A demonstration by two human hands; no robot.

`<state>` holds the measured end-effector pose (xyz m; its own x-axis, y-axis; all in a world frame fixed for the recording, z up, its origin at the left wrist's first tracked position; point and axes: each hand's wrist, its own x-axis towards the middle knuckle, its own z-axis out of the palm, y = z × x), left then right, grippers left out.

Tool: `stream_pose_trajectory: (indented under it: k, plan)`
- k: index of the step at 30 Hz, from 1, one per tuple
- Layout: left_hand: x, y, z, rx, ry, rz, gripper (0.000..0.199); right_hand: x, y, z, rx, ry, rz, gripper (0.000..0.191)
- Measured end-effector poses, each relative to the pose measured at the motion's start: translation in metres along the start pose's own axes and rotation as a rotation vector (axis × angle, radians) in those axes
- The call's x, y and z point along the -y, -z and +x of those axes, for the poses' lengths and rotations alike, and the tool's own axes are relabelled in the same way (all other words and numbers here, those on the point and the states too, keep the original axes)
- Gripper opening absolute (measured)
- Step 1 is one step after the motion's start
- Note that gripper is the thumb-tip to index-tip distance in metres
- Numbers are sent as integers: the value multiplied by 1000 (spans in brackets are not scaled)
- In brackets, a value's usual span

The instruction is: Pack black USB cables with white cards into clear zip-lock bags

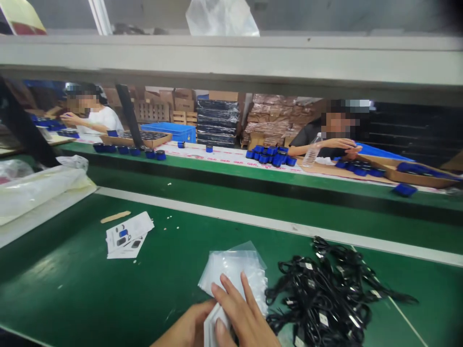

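Note:
At the bottom centre, my left hand [188, 327] is closed around the side of a small stack of white cards [210, 330]. My right hand [242, 311] lies across the stack, its thumb against the face and its index finger over the top edge. The other right fingers stretch out above a fanned pile of clear plastic bags [235, 265] on the green table. Just right of that hand is a heap of black cables [325, 299] with light-coloured connectors. Most of my left fingers are hidden behind the cards.
Printed leaflets [130, 233] and a wooden stick [115, 217] lie left on the green table [72, 284]. A white strip [231, 217] crosses it. Beyond, two people work near blue-and-black devices [271, 155], cardboard trays [427, 174] and a clear bottle [313, 152]. A shelf [231, 58] spans overhead.

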<state>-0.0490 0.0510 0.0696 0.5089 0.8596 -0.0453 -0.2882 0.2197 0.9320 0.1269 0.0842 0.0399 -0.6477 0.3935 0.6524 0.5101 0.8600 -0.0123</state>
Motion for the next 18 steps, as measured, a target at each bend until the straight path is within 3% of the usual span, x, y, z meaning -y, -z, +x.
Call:
stream_pose_trajectory:
  k: [3, 6, 9, 11, 16, 18]
  plan:
    - [-2, -4, 3, 7, 6, -55, 67, -4, 0, -8, 50, 15, 81, 62]
    - [-4, -7, -1, 26, 8, -150, 76, -7, 9, -6, 52, 80, 126, 58]
    - [-5, -9, -3, 17, -2, -178, 64, -6, 18, 2, 38, 105, 149, 50]
    - [-4, -11, 0, 18, -5, -179, 59, -3, 22, 7, 21, 95, 127, 43]
    - [-2, -19, 13, 44, -20, -190, 75, 6, 19, 8, -23, -14, 23, 37]
    - [-1, -21, 15, 42, -15, -178, 71, 7, 18, 8, -27, -17, 7, 34]
